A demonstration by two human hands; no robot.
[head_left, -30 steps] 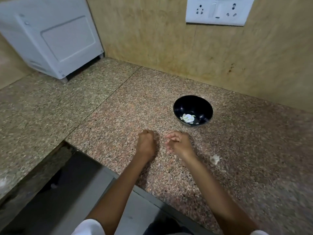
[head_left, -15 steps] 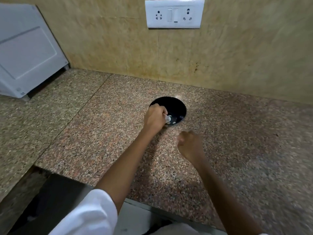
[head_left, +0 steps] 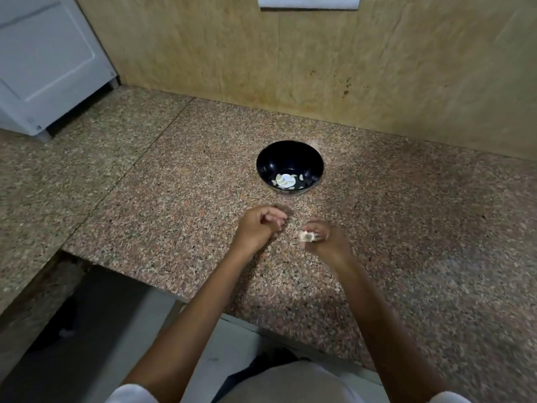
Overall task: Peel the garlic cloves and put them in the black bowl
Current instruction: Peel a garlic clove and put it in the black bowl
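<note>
Left hand [head_left: 257,226]: forearm reaching from the near edge over the tabletop [head_left: 412,216], wrist straight, back of the hand up, fingers curled in toward the palm with the thumb laid along them; grip closed, nothing seen in it. Right hand [head_left: 324,238]: forearm entering from the near right and angled to the left, hand slightly blurred, fingers bent round a clove [head_left: 307,236]; grip closed on it, the clove's pale, papery end showing at the left side of the hand. The two hands are just beside each other and apart, both low over the tabletop; whether either rests on it cannot be told. Bowl [head_left: 263,165]: black, round, upright on the tabletop, just beyond the hands and apart from them, near the far wall [head_left: 334,71]. Peeled cloves [head_left: 279,179]: several pale pieces at the bottom of the bowl, around a white patch at its centre. Tabletop: speckled brown-and-pink stone, with a straight seam running from the far middle to the near left. Sleeves [head_left: 128,395]: white, short, at the near edge of the view. Socket plate [head_left: 309,2]: white, on the wall at the top edge, cut off by the view. Cabinet [head_left: 46,62]: white, panelled, standing at the far left on the tabletop.
</note>
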